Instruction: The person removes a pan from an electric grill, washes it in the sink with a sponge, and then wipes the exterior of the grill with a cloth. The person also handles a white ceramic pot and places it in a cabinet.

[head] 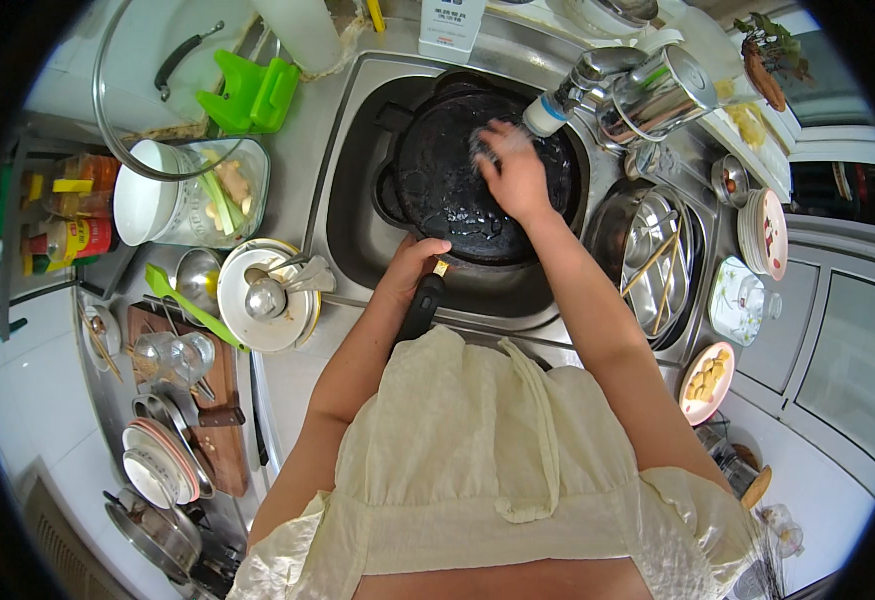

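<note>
A round, blackened pan (437, 176) lies in the left sink basin (355, 247), its surface wet and shiny near the front. Its black handle (420, 304) points toward me. My left hand (411, 264) grips the pan's near edge beside the handle, thumb on top. Pressed to the pan's face is my right hand (516, 172), with a greyish scrubber (482, 144), probably steel wool, under its fingers; both are blurred. Another dark vessel (386, 196) with loop handles shows beneath the pan. The faucet (550, 112) hangs just beyond my right hand.
Metal pans and chopsticks fill the right basin (651, 255). Stacked plates (265, 326) with ladles stand left of the sink, near a green spatula (193, 304). A knife lies on the wooden cutting board (231, 457). A plate of yellow food (707, 382) sits at the right edge.
</note>
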The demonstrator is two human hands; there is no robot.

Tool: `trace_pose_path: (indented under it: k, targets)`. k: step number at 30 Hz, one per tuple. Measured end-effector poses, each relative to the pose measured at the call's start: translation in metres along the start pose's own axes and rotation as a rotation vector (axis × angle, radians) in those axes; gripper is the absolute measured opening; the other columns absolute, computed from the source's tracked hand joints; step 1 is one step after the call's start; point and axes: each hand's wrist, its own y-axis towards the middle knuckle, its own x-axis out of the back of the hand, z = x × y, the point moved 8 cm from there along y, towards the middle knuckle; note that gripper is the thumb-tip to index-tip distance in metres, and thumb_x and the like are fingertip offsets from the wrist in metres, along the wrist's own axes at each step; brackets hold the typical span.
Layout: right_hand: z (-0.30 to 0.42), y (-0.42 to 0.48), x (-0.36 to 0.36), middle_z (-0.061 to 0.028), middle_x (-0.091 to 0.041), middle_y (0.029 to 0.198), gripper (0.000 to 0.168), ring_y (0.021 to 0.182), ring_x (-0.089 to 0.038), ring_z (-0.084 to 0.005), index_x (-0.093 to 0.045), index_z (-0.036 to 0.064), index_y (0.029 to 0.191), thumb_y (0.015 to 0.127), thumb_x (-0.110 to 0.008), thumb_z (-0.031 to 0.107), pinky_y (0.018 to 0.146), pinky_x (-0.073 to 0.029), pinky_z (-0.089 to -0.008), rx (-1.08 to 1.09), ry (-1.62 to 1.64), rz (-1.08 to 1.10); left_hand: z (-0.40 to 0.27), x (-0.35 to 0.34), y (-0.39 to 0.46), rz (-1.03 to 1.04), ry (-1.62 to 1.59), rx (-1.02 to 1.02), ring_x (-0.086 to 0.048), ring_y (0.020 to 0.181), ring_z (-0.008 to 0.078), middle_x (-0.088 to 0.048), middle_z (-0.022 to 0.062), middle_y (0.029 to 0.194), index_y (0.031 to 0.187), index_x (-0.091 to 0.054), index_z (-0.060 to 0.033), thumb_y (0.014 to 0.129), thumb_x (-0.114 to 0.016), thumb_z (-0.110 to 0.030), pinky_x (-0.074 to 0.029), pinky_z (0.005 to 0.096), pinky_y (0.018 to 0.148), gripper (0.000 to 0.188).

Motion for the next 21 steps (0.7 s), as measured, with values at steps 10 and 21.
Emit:
trace_pose_path:
  k: [10, 21]
  targets:
    - [-0.033, 0.006, 0.000, -0.0173, -0.055, 0.119, 0.035, 0.106, -0.053, -0.0350, -0.059, 0.008, 0.112, 0.079, -0.065, 0.019, 0.092, -0.043, -0.0393, -0.327, -0.127, -0.069, 0.002, -0.003, -0.001, 0.006, 0.021, 0.033, -0.054, 0.105, 0.0254, -0.054, 0.0121, 0.116, 0.128, -0.037, 0.0026, 0.071, -0.063, -0.008, -0.047, 0.0373, 0.087, 0.064]
    - [-0.035, 0.002, 0.003, -0.0209, -0.051, 0.122, 0.034, 0.111, -0.050, -0.0373, -0.060, 0.006, 0.108, 0.078, -0.065, 0.022, 0.096, -0.040, -0.0428, -0.475, -0.103, -0.131, -0.003, -0.005, -0.003, -0.007, 0.018, 0.009, -0.054, 0.104, 0.0238, -0.053, 0.0111, 0.117, 0.128, -0.038, 0.0016, 0.070, -0.063, -0.009, -0.046, 0.0359, 0.086, 0.064]
